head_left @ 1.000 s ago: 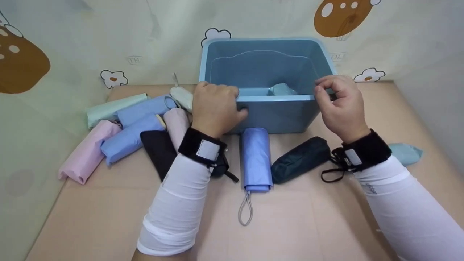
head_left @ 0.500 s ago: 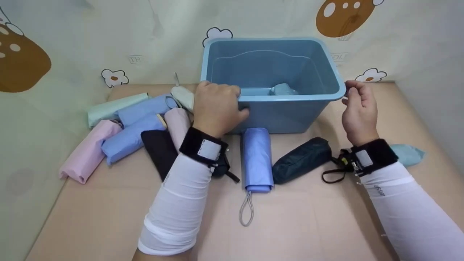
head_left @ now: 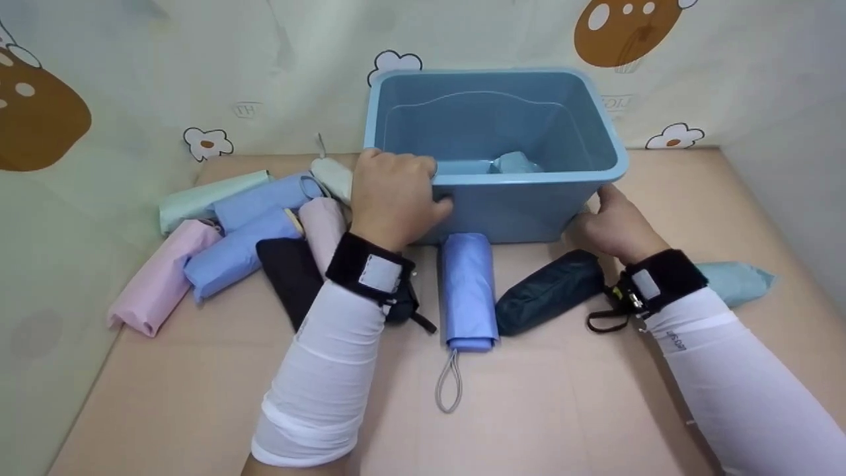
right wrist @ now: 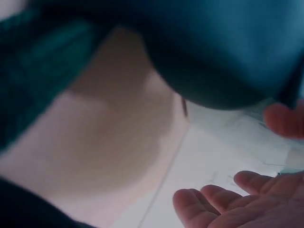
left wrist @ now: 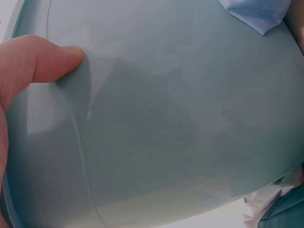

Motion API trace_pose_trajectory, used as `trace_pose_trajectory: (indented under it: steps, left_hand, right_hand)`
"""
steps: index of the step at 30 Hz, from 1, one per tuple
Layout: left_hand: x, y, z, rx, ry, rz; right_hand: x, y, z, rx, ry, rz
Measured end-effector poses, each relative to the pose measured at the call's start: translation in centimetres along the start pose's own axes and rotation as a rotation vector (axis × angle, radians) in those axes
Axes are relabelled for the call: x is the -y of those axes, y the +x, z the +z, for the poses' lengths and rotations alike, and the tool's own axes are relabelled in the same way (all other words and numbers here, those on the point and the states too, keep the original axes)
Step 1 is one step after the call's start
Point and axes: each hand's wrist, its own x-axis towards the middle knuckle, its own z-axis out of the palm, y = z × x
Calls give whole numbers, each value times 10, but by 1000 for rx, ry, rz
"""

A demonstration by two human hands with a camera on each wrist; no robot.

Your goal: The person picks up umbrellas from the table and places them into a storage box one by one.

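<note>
In the head view, my left hand [head_left: 395,198] grips the front rim of a blue plastic bin [head_left: 509,210]. Its thumb [left wrist: 57,59] presses on the bin's outer wall in the left wrist view. My right hand [head_left: 620,225] is low at the bin's right front corner, below the rim. Fingers [right wrist: 223,202] extended and thumb apart, it holds nothing in the right wrist view; whether it touches the wall, I cannot tell. Inside the bin lies a pale teal bundle [head_left: 515,162], partly hidden. A folded blue umbrella [head_left: 468,291] and a dark green folded umbrella [head_left: 548,291] lie before the bin.
Left of the bin lie several folded umbrellas, among them a pink one [head_left: 165,274], a mint one [head_left: 211,198], a blue one [head_left: 241,254] and a black one [head_left: 289,274]. A teal one [head_left: 740,283] is beside my right wrist. Patterned cloth [head_left: 277,66] hangs behind.
My right hand has moved off the bin's right rim, out to the right, then down beside the bin's right side. The left hand keeps its grip on the rim; the bin has stayed put.
</note>
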Motion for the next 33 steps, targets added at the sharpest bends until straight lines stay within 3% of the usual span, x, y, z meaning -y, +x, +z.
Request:
trace_pose_trajectory:
  steps: [4, 10, 20, 27, 33]
  left_hand:
    - [0, 0, 0, 0, -10, 0]
    - [0, -2, 1, -36, -17, 10]
    - [1, -2, 1, -42, -25, 10]
    - [1, -2, 1, -36, -16, 5]
    - [1, -1, 1, -20, -16, -1]
  right_hand:
    - [-4, 3, 5, 92, -45, 24]
    - [-7, 4, 12, 191, -176, -25]
    - [-1, -8, 11, 201, -370, -50]
    - [8, -22, 7, 274, -418, -78]
    - [8, -26, 6, 331, -389, -56]
